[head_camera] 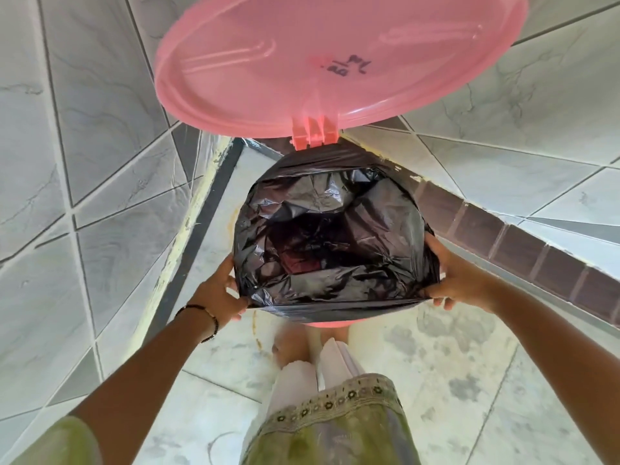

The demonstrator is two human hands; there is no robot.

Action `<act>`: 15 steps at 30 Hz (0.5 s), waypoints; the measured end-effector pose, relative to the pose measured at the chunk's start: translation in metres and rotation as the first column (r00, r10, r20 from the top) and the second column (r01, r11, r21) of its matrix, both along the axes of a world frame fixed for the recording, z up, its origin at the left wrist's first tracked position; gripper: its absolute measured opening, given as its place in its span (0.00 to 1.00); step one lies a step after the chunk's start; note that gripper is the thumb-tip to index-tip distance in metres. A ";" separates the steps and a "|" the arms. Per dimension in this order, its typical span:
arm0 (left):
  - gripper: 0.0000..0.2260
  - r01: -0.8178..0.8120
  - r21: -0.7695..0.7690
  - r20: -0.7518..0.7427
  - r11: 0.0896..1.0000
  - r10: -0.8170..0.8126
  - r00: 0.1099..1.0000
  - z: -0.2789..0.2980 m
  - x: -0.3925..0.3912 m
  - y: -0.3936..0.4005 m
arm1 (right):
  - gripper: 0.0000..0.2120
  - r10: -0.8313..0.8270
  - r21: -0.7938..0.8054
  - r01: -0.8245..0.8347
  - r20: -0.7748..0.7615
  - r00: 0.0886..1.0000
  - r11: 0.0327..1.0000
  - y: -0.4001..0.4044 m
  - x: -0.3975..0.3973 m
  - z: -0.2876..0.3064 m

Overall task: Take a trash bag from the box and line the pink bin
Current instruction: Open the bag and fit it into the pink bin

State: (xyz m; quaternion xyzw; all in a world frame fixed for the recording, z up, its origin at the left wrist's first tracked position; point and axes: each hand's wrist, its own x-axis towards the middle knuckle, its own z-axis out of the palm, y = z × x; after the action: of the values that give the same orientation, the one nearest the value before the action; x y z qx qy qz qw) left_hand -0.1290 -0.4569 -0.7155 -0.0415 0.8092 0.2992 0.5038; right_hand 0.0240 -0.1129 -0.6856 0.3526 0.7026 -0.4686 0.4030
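Note:
A pink bin (320, 323) stands on the floor in a tiled corner, its round pink lid (335, 58) swung up and open on its hinge. A crinkled black trash bag (332, 243) hangs inside the bin, and its edge is folded over the rim all round, so only a sliver of pink shows at the front. My left hand (219, 292) grips the bag's edge at the rim's left front. My right hand (453, 276) grips the bag's edge at the rim's right front. The box of bags is out of view.
Grey tiled walls (100, 162) close in on the left and behind the bin. A dark brown tile border (523, 256) runs along the right wall's base. My legs and feet (312, 357) stand right in front of the bin on the marbled floor.

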 end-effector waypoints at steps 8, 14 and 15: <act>0.42 0.093 -0.102 -0.289 0.990 -0.119 0.950 -0.002 0.027 0.008 | 0.47 0.047 0.414 0.018 -0.147 0.988 0.910 -0.052 -0.001 -0.016; 0.40 0.077 -0.204 -0.339 0.976 -0.145 0.929 -0.017 0.050 0.006 | 0.43 -0.072 0.435 0.171 -0.236 0.969 0.884 -0.070 0.010 -0.033; 0.39 0.100 -0.239 -0.348 0.966 -0.181 0.920 -0.015 0.047 0.003 | 0.42 -0.042 0.462 0.139 -0.215 0.976 0.876 -0.068 0.011 -0.035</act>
State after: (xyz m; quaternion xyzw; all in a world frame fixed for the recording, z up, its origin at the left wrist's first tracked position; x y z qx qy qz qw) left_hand -0.0822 -0.4534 -0.7302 0.0189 0.9175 0.1748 0.3567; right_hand 0.0353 -0.1806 -0.7203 0.4246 0.8151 -0.3335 0.2098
